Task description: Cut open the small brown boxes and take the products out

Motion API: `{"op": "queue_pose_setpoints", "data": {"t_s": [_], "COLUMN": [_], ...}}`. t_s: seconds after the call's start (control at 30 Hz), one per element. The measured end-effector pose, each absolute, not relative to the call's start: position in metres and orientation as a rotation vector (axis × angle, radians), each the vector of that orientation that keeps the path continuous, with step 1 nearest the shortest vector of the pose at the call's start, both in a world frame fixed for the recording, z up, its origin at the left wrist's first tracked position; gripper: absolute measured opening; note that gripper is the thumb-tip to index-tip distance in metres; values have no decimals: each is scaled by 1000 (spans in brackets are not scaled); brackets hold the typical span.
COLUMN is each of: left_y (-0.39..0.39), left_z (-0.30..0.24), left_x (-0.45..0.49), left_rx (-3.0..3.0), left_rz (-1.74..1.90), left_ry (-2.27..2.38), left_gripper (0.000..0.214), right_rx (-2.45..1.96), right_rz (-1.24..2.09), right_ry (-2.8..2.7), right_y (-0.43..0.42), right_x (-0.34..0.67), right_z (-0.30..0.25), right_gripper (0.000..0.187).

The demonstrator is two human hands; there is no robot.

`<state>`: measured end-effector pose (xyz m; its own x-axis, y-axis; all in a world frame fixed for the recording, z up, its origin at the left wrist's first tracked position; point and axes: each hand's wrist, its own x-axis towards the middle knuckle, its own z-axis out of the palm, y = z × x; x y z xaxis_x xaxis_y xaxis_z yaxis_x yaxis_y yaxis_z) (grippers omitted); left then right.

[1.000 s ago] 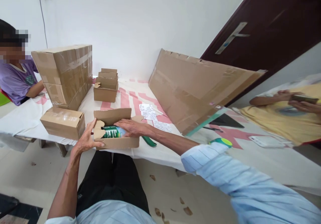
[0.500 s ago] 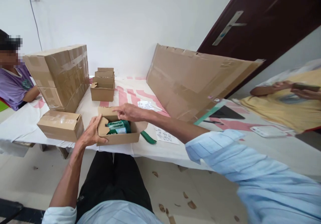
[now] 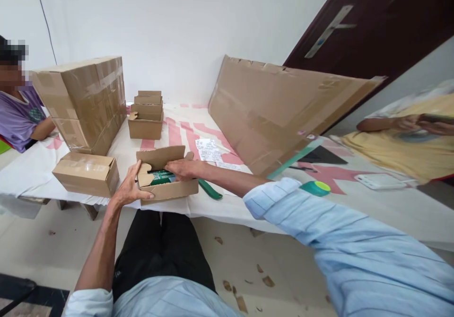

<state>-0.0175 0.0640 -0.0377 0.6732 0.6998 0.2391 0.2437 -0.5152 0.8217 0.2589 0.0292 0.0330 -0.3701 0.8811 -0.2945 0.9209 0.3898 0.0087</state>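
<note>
An open cardboard box (image 3: 169, 192) sits at the table's near edge with its lid raised and a green printed package (image 3: 162, 177) inside. My left hand (image 3: 130, 185) grips its left end, thumb along the front wall and fingers by the folded left flap. Inside the right end is my right hand (image 3: 182, 169), over the package, with its fingertips hidden; whether it holds anything I cannot tell. Just right of the box lies a curved dark green object (image 3: 210, 189), its kind unclear.
A taped box (image 3: 85, 174) is at left, before a stack of large cartons (image 3: 83, 101). Open boxes (image 3: 145, 128) stand behind. A cardboard sheet (image 3: 276, 113) leans at right, near printed papers (image 3: 209, 150) and a green round object (image 3: 315, 188). Two people sit at the sides.
My right hand has moved from the raised lid down into the right end of the box. The lid stands more upright, and the green round object has come into view beyond my sleeve.
</note>
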Motion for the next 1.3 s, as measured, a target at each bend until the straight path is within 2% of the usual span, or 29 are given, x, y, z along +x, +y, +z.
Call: {"op": "queue_pose_setpoints", "data": {"t_s": [0.17,0.37,0.53,0.67,0.73,0.87,0.93,1.0,1.07,1.13,1.23,1.3], "left_y": [65,70,71,77,86,105,108,103,90,73,48,34], "left_z": [-40,-38,-36,-37,-38,-33,-23,-5,18,41,62,63], "left_x": [-14,-15,-20,-14,-6,4,0,-10,-18,-19,-7,3], "left_rx": [2107,2113,2067,2039,2045,2085,2132,2174,2162,2085,1924,1804], "left_rz": [703,731,745,771,803,833,814,890,1043,1067,830,774], "left_ry": [689,715,714,759,800,860,871,876,860,782,548,405], "left_gripper": [151,145,139,144,149,155,150,127,93,76,94,107], "right_rx": [1577,1655,1724,1722,1695,1662,1639,1588,1495,1340,1113,1148], "right_rz": [-371,-351,-337,-443,-320,150,319,464,620,770,878,838], "right_ry": [2381,2375,2411,2543,2647,2752,2752,2773,2858,2990,3173,3292], "right_y": [31,19,20,17,12,-5,-13,-21,-28,-34,-43,-49], "right_x": [263,257,258,272,278,288,293,297,297,291,278,270], "right_z": [23,30,67,110,127,144,146,144,138,132,126,121], "right_gripper": [44,44,58,68,67,68,72,71,64,56,52,50]}}
